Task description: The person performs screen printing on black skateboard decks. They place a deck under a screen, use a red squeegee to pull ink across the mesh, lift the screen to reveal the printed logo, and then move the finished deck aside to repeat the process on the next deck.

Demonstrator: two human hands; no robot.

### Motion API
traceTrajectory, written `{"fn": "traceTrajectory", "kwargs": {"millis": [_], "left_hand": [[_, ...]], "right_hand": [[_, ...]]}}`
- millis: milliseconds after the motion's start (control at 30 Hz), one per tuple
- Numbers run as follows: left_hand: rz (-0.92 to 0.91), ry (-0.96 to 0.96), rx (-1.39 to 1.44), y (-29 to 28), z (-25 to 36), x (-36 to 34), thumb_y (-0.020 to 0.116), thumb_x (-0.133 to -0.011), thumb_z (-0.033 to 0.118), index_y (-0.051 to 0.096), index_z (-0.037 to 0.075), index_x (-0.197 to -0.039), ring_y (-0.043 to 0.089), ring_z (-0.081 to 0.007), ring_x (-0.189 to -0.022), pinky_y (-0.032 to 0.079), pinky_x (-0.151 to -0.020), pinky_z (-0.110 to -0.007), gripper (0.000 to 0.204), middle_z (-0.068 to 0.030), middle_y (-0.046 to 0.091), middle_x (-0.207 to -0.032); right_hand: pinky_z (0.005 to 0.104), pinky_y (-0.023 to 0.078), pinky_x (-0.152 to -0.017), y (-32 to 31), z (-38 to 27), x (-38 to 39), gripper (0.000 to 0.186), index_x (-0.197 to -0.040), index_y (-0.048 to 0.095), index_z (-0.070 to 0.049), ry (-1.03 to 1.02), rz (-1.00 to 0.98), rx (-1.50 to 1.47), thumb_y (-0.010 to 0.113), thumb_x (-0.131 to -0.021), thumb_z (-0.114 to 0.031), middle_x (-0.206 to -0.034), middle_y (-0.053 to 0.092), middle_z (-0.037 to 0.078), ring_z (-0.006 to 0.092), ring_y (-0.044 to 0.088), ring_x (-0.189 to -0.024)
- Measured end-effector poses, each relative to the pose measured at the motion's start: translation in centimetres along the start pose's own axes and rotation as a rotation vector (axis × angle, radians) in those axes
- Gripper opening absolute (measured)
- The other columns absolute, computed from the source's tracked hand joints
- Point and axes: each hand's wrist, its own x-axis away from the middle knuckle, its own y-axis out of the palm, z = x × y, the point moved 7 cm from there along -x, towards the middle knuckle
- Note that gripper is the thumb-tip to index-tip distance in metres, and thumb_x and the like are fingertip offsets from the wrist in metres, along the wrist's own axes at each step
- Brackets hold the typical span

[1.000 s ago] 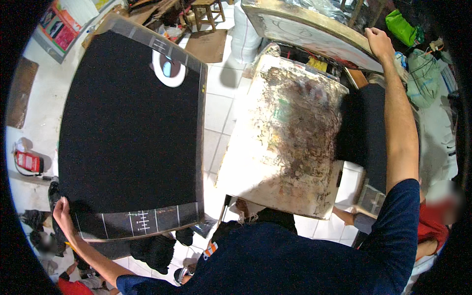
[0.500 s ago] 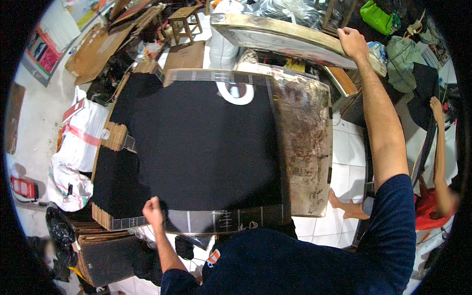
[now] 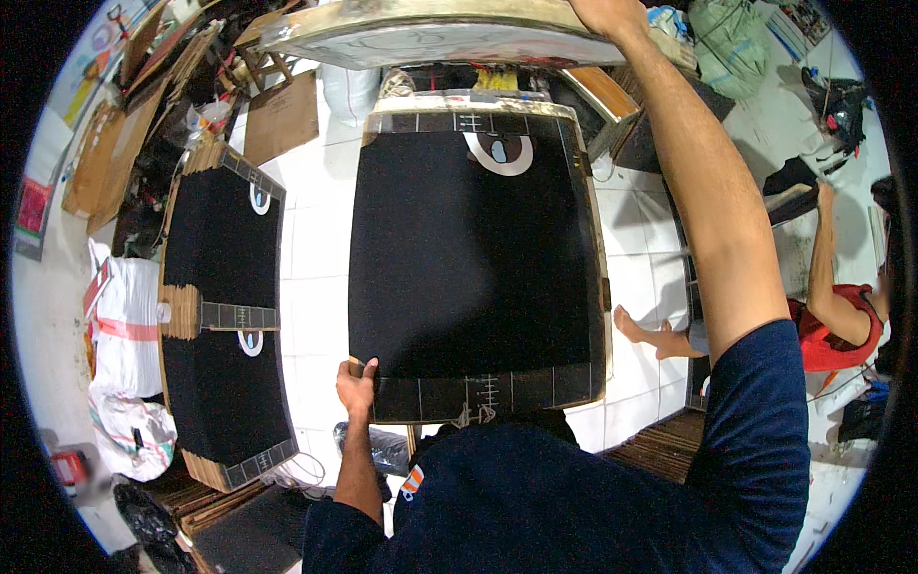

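Note:
A black printed sheet (image 3: 469, 268) lies over the worn low table (image 3: 601, 330). It has a white ring with an eye-like centre (image 3: 499, 153) near its far edge and pale ruled marks along its borders. My left hand (image 3: 357, 385) pinches its near left corner, thumb on top. At the far side, my right hand (image 3: 612, 17) is closed on the right end of a wooden-framed screen (image 3: 440, 38), which is tilted up above the table's far edge. The picture's upper edge cuts off part of that hand.
Stacks of similar black sheets on boards (image 3: 225, 230) stand at left, beside white sacks (image 3: 129, 316). A wooden stool (image 3: 263, 59) and leaning boards are at the far left. Another person in a red top (image 3: 846, 330) works at right, a bare foot (image 3: 628, 323) reaching near the table.
The black sheet has moved right, off the left stacks and onto the table, with my left hand at its corner. The stacks' eye-like prints now show. The whole view has shifted.

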Motion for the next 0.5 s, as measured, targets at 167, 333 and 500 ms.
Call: {"fn": "traceTrajectory", "kwargs": {"millis": [167, 333, 500], "left_hand": [[-0.003, -0.068, -0.057, -0.7, 1.0, -0.4, 0.089, -0.076, 0.048, 0.069, -0.004, -0.111, 0.071, -0.0433, -0.1, 0.054, -0.089, -0.048, 0.066, -0.0254, 0.073, -0.102], [-0.003, -0.095, -0.084, -0.1, 2.7, -2.0, 0.09, -0.075, 0.047, 0.068, -0.004, -0.11, 0.071, -0.0426, -0.101, 0.054, -0.09, -0.048, 0.066, -0.0252, 0.073, -0.105], [0.079, -0.073, 0.033, 1.1, 1.4, -2.3, 0.09, -0.077, 0.042, 0.066, -0.004, -0.103, 0.068, -0.0395, -0.094, 0.052, -0.088, -0.048, 0.058, -0.021, 0.07, -0.098]], "right_hand": [[0.0492, 0.056, -0.093, -0.3, -0.4, -1.3, 0.04, -0.101, 0.08, -0.014, -0.004, 0.009, -0.019, 0.058, -0.085, -0.043, -0.107, 0.075, 0.02, 0.0397, 0.071, -0.103], [0.0484, 0.056, -0.095, -0.3, -0.2, -2.4, 0.04, -0.102, 0.08, -0.015, 0.005, 0.005, -0.025, 0.057, -0.084, -0.042, -0.109, 0.074, 0.02, 0.0395, 0.071, -0.106], [0.0481, 0.056, -0.095, -0.4, -0.3, -2.6, 0.04, -0.102, 0.081, -0.016, 0.003, -0.005, -0.085, 0.057, -0.084, -0.043, -0.11, 0.075, 0.019, 0.0391, 0.071, -0.107]]}}
